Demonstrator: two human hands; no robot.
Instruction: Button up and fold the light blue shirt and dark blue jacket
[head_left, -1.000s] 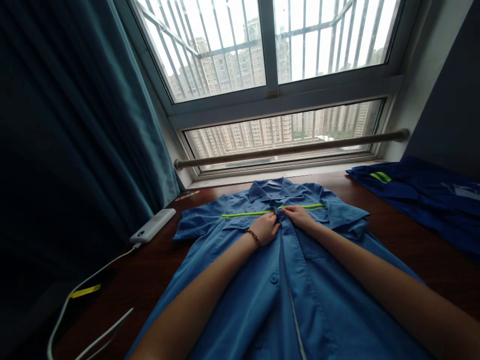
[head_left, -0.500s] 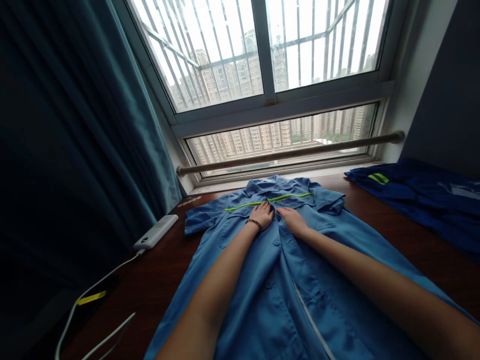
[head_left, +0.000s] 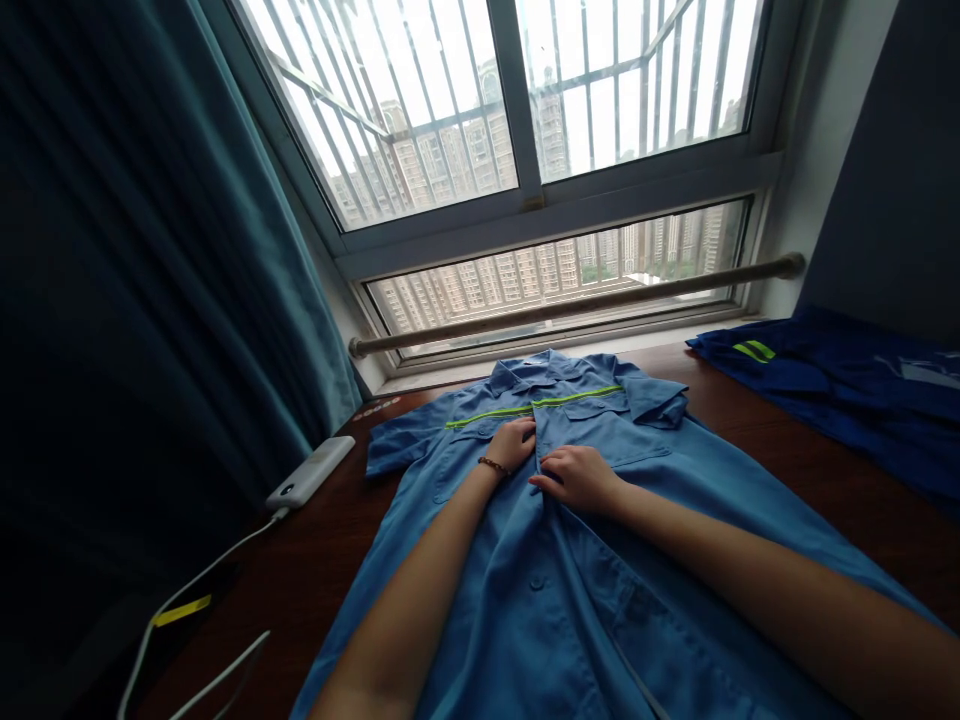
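Lying beneath both hands (head_left: 514, 445) (head_left: 581, 480) is a blue shirt (head_left: 517, 560) (collar (head_left: 506, 378) beyond).

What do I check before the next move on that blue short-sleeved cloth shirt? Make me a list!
1. Blue short-sleeved cloth shirt face up on the dark-brown wooden surface: ok.
2. Left hand and right hand both at the shirt's front opening: ok.
3. Either hand pinching the cloth: cannot tell.
4. Round blue button below the hands fastened: not ok, it sits uncovered.
5. White rectangular box apart from the shirt: ok.
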